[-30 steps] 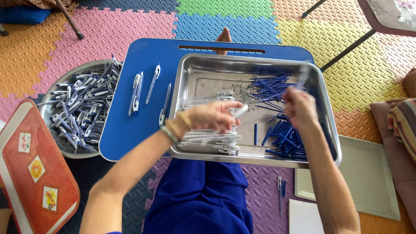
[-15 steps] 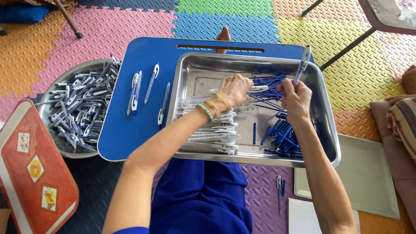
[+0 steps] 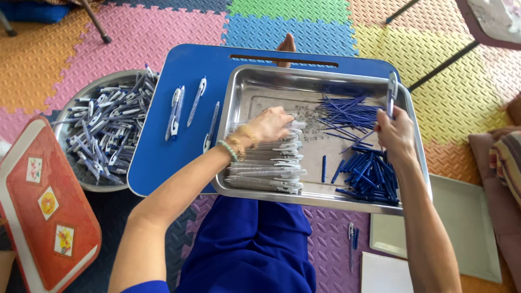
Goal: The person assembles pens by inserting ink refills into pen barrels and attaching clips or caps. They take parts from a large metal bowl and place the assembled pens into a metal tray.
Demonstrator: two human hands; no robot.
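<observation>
Landmark: the rectangular steel tray (image 3: 247, 89), shiny and shallow-walled, sitting on the blue worktop (image 3: 163, 152) across your lap.

Change since a moment ago: your left hand (image 3: 271, 123) is coming back from the tray's middle, where it was up beside your right, to the stack of white pen barrels (image 3: 268, 165) along the tray's near-left side. Its fingers are curling down onto the top of the stack; whether they are pinching a barrel I cannot tell. Your right hand (image 3: 395, 130) is staying over the tray's right half, fingers closed around a single pen (image 3: 391, 92) held upright, tip end down. Judged from this, one pen is being finished in your right hand while your left is going for the next barrel.

Contents of the tray:
- White pen barrels: smooth plastic, slim cylinders with clips, laid parallel in a tidy stack.
- Blue refills (image 3: 344, 111): thin straight rods, fanned loosely at the far-right side.
- Blue caps or short sleeves (image 3: 369, 176): stubby plastic pieces, heaped at the near-right corner, just below your right hand.

Outside the tray:
- Four assembled pens (image 3: 176, 106): white with blue trim, lying apart on the worktop to the tray's left.
- Round metal basin (image 3: 68, 116): farther left, holding a jumbled pile of finished pens.
- Red tray (image 3: 32, 217): flat, with square stickers, beyond the basin at the near left.
- Foam floor mat (image 3: 293, 24): textured interlocking tiles in pink, blue, green and yellow, under everything.
</observation>
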